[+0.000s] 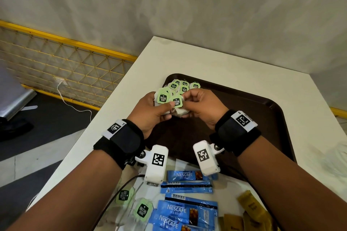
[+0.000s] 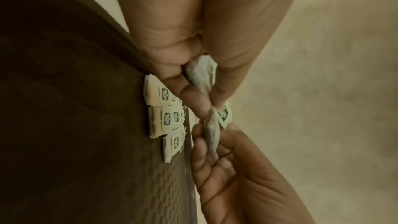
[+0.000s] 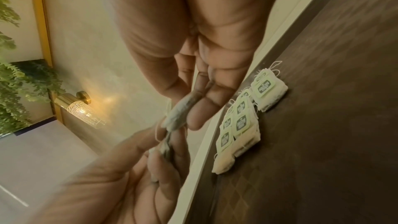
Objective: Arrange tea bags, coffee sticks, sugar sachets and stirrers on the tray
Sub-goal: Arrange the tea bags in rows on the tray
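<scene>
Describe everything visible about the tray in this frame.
The tray is dark brown and rectangular, with rounded corners, a raised rim and a faint diamond-textured floor. It looks like plastic and lies flat on the white table. A cluster of tea bags sits in its far left corner; the rest visible is bare.

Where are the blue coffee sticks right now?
In the head view the blue coffee sticks lie on the white table, nearer the person than the brown tray, between loose tea bags and brown sachets.

Soft even light; wrist views dim, blurred
</scene>
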Motion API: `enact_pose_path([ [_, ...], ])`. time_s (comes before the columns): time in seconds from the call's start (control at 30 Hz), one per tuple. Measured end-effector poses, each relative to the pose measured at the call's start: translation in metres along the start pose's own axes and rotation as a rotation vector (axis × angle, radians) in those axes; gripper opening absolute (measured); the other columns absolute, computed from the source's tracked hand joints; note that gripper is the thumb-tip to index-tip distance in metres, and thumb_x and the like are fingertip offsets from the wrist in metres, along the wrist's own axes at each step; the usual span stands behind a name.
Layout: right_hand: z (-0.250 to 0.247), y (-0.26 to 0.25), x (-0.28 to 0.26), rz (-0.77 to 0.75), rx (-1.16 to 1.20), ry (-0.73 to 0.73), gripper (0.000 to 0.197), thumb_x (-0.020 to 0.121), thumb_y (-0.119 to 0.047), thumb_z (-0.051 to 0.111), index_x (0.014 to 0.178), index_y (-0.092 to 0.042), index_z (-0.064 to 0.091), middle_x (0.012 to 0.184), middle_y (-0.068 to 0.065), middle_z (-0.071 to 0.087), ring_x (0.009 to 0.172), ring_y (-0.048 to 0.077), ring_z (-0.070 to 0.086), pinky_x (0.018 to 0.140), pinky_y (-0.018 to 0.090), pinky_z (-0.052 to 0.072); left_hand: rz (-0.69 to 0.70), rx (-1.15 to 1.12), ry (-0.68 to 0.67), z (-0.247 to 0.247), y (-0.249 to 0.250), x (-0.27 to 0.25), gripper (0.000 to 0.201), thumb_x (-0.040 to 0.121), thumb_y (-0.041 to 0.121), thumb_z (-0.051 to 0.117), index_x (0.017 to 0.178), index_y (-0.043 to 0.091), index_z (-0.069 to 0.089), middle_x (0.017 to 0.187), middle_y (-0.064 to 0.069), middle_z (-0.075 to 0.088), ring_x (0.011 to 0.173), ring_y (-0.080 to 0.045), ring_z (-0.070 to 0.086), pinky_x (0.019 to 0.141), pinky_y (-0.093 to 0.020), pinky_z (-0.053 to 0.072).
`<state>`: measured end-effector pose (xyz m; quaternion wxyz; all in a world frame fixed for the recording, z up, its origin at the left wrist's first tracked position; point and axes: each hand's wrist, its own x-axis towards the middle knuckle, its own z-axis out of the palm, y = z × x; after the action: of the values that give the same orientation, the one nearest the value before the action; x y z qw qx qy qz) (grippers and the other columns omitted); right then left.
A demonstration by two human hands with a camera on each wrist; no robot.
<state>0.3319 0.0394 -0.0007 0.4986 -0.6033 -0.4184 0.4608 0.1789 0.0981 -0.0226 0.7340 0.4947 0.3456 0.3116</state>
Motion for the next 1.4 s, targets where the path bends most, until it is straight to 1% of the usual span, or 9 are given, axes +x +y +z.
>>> enact_pose_path([
  [0.1, -0.003, -0.002, 0.000, 0.111, -0.044, -0.024, 0.020, 0.091, -0.001, 0.051, 0.081, -0.013, 0.064, 0.080, 0.009, 0.065, 0.062, 0.012, 0.065, 0.055, 0.022, 0.055, 0.017, 0.046, 0.035, -0.003, -0.004, 0.002, 0.027, 0.089, 0.012, 0.065, 0.115, 0.006, 0.058, 0.106, -0.010, 0.070, 0.083, -0.014, 0.066, 0.057, -0.018, 0.051],
  [0.23, -0.008, 0.001, -0.001, 0.082, -0.169, -0.036, 0.006, 0.088, -0.015, 0.065, 0.082, -0.015, 0.065, 0.088, 0.011, 0.064, 0.075, 0.016, 0.059, 0.060, 0.024, 0.051, 0.005, 0.069, 0.030, -0.003, -0.006, 0.002, 0.026, 0.089, 0.012, 0.066, 0.113, 0.008, 0.058, 0.100, -0.007, 0.070, 0.077, -0.012, 0.067, 0.057, -0.018, 0.052],
  [0.43, -0.024, 0.010, 0.004, 0.162, -0.049, 0.198, 0.012, 0.087, -0.004, 0.064, 0.084, -0.011, 0.055, 0.084, 0.015, 0.061, 0.054, 0.013, 0.056, 0.047, 0.020, 0.053, -0.024, 0.039, 0.034, -0.003, -0.006, 0.001, 0.006, 0.095, 0.013, 0.057, 0.095, 0.011, 0.062, 0.086, -0.005, 0.068, 0.077, -0.012, 0.067, 0.059, -0.016, 0.054],
  [0.63, -0.033, 0.024, 0.007, 0.302, -0.136, 0.251, 0.012, 0.086, -0.001, 0.065, 0.088, -0.007, 0.054, 0.090, 0.021, 0.062, 0.055, 0.017, 0.058, 0.046, 0.023, 0.055, -0.082, -0.006, 0.080, -0.007, -0.003, 0.000, 0.014, 0.096, 0.013, 0.053, 0.107, 0.005, 0.057, 0.093, -0.010, 0.068, 0.079, -0.014, 0.069, 0.058, -0.017, 0.054],
  [0.83, -0.030, 0.024, 0.018, 0.340, -0.252, 0.288, 0.016, 0.086, -0.002, 0.066, 0.081, -0.008, 0.051, 0.071, 0.013, 0.059, 0.053, 0.018, 0.058, 0.055, 0.030, 0.058, -0.113, -0.050, 0.091, -0.006, -0.002, -0.004, 0.015, 0.096, 0.006, 0.047, 0.107, 0.004, 0.057, 0.097, -0.012, 0.068, 0.080, -0.016, 0.070, 0.059, -0.018, 0.056],
  [1.0, -0.031, 0.020, 0.025, 0.440, -0.464, 0.274, 0.021, 0.085, -0.014, 0.069, 0.076, -0.009, 0.050, 0.062, 0.011, 0.062, 0.053, 0.019, 0.061, 0.070, 0.038, 0.060, -0.155, -0.127, 0.102, -0.008, -0.001, -0.006, 0.028, 0.094, 0.001, 0.037, 0.117, -0.004, 0.053, 0.108, -0.022, 0.067, 0.084, -0.023, 0.070, 0.061, -0.022, 0.057],
  [1.17, -0.026, 0.005, 0.021, 0.238, -0.910, 0.258, 0.038, 0.086, -0.031, 0.066, 0.059, -0.015, 0.044, 0.062, 0.003, 0.052, 0.065, 0.022, 0.053, 0.055, 0.026, 0.040, -0.152, -0.047, 0.048, -0.010, -0.002, -0.012, 0.035, 0.094, -0.005, 0.031, 0.117, 0.004, 0.055, 0.105, -0.014, 0.069, 0.088, -0.021, 0.069, 0.065, -0.024, 0.058],
  [1.3, -0.001, -0.006, 0.017, 0.097, -0.569, 0.075, 0.020, 0.087, -0.034, 0.064, 0.079, -0.015, 0.061, 0.078, 0.002, 0.061, 0.063, 0.013, 0.055, 0.055, 0.025, 0.044, -0.150, -0.006, 0.026, -0.011, 0.000, -0.016, 0.033, 0.094, -0.007, 0.034, 0.113, 0.006, 0.057, 0.104, -0.011, 0.069, 0.085, -0.018, 0.068, 0.063, -0.020, 0.057],
  [1.4, 0.018, -0.011, 0.015, 0.095, -0.363, -0.038, 0.013, 0.087, -0.022, 0.066, 0.074, -0.018, 0.063, 0.078, 0.002, 0.063, 0.060, 0.011, 0.054, 0.052, 0.023, 0.044, -0.137, -0.031, 0.006, -0.011, 0.002, -0.019, 0.032, 0.094, -0.009, 0.035, 0.113, 0.004, 0.057, 0.103, -0.014, 0.067, 0.083, -0.020, 0.067, 0.066, -0.019, 0.057],
])
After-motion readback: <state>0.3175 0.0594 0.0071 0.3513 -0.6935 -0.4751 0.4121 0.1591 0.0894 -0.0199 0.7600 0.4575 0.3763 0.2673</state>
